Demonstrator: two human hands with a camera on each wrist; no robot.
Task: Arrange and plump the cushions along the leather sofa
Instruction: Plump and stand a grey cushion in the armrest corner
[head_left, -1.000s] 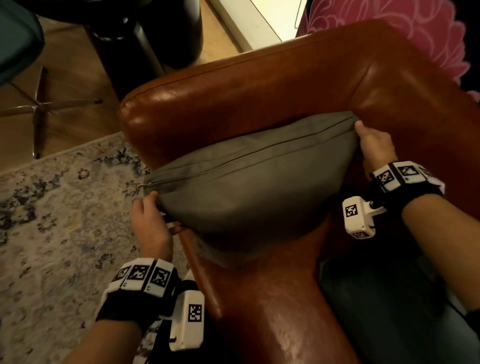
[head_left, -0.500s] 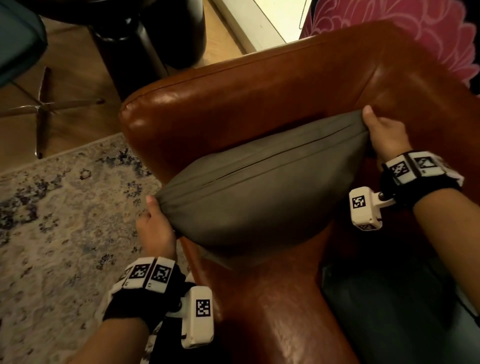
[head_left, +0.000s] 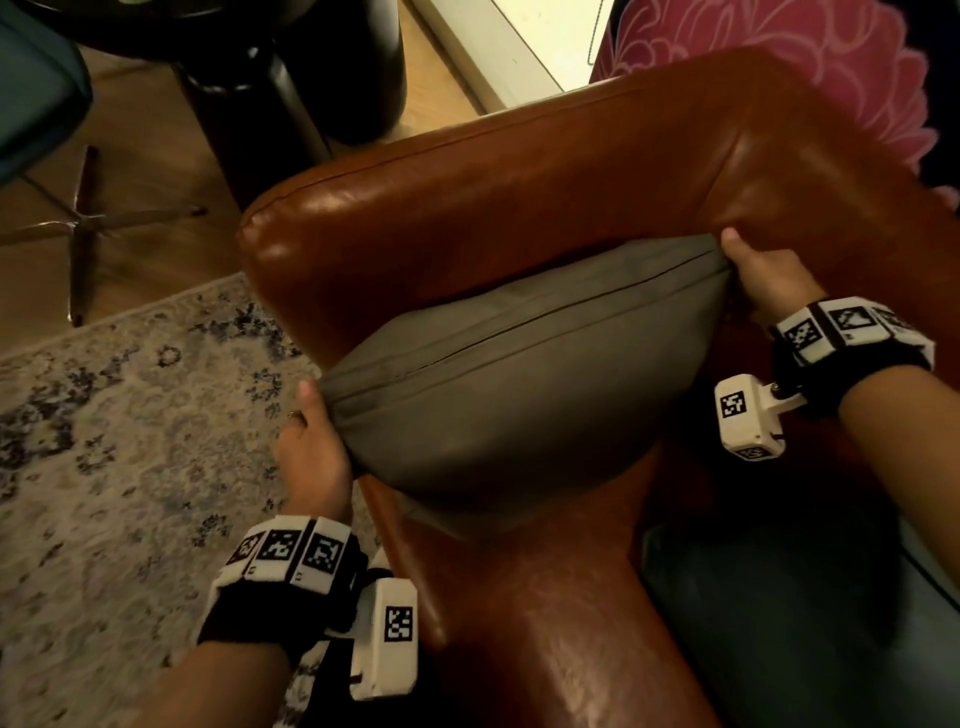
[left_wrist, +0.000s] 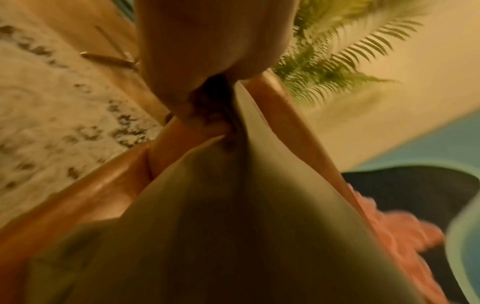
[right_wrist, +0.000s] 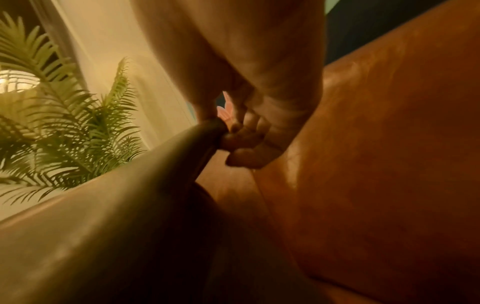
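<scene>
A grey cushion (head_left: 524, 384) with a zip seam along its top stands in the corner of the brown leather sofa (head_left: 519, 192), against the armrest. My left hand (head_left: 311, 441) grips its near-left corner, thumb on top. My right hand (head_left: 763, 280) pinches its far-right corner where the armrest meets the backrest. In the left wrist view the cushion (left_wrist: 233, 226) bunches up into my left hand (left_wrist: 207, 98). The right wrist view shows my right hand (right_wrist: 228, 131) with curled fingers on the cushion (right_wrist: 130, 216) tip.
A pink flowered cushion (head_left: 810, 67) lies behind the sofa back at top right. A dark blue seat pad (head_left: 800, 623) fills the lower right. A patterned rug (head_left: 104, 441) and a chair base (head_left: 83, 223) are on the left. A palm plant (right_wrist: 57, 127) stands beyond the armrest.
Both hands have shifted the cushion to the right and deeper into the sofa corner. The right hand rose toward the backrest; the left hand followed along the armrest.
</scene>
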